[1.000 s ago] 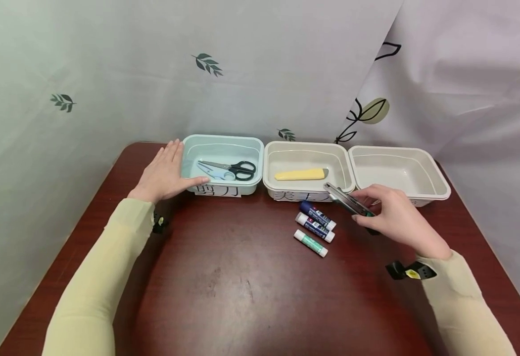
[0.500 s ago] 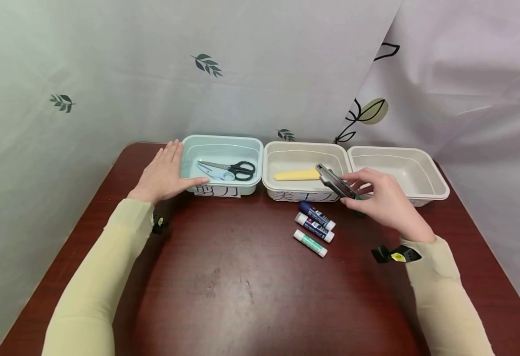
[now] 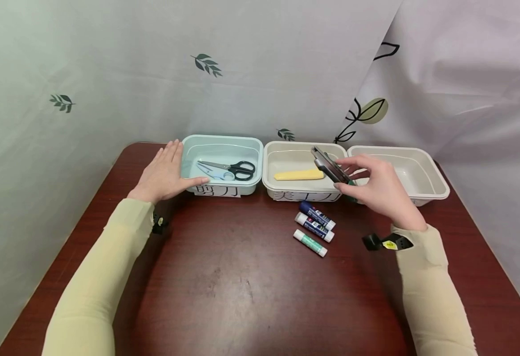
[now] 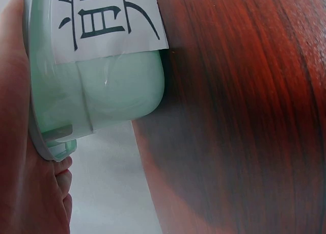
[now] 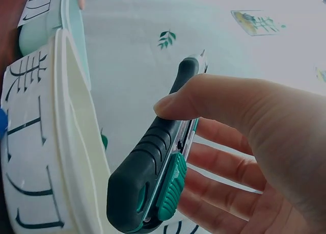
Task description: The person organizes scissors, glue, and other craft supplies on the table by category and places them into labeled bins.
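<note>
2 labels [image 3: 217,191] [image 3: 304,196]: 剪刀, 美工刀 | left hand [image 3: 162,173]: wide on blue bin [image 3: 224,151] | right hand [image 3: 375,185]: pinching knife [image 3: 329,167]

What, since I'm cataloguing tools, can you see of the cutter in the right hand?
The cutter has a dark, ribbed, rubbery-looking grip, green slider and silvery nose. The right hand holds it slanted, thumb on the grip, nose forward and left, apparently over the middle bin. Blade exposure is unclear.

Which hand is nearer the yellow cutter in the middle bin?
Right. The right hand, holding a dark cutter, is just right of the yellow cutter; the left hand is farther off to the left, touching the blue bin.
</note>
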`<state>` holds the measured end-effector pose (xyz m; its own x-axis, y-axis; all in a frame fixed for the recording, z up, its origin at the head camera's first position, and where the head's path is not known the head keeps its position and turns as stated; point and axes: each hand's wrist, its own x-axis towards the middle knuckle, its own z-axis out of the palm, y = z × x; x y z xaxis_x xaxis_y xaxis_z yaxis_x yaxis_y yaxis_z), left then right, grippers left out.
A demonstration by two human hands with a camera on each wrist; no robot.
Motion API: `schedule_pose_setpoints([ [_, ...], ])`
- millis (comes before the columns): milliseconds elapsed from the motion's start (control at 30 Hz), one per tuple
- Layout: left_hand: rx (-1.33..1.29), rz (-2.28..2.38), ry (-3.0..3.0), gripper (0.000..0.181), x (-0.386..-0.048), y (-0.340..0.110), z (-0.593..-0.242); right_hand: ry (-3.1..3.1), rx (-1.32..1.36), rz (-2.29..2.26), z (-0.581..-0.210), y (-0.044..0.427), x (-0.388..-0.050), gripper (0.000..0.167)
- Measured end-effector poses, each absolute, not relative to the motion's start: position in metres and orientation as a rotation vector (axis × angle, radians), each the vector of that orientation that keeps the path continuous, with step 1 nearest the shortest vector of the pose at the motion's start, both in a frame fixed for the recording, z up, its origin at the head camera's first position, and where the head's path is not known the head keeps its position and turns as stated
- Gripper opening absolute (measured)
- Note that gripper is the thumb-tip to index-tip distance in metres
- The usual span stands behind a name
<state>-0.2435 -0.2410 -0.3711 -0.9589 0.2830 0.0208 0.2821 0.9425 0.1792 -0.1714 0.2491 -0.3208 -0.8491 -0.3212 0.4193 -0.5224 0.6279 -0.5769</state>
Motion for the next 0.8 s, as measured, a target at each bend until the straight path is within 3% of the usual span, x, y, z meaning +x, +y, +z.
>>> schedule_pose_setpoints([
  [500, 0.456, 0.283, 3.089, 0.127, -0.244, -0.242, -0.371, -2.625, 0.797, 0.961, -0.288, 0.239, -0.207, 0.041],
  [800, 0.456, 0.292, 3.091, 0.128, -0.245, -0.244, -0.374, -2.756, 0.805, 0.926, -0.287, 0.225, -0.238, 0.039],
])
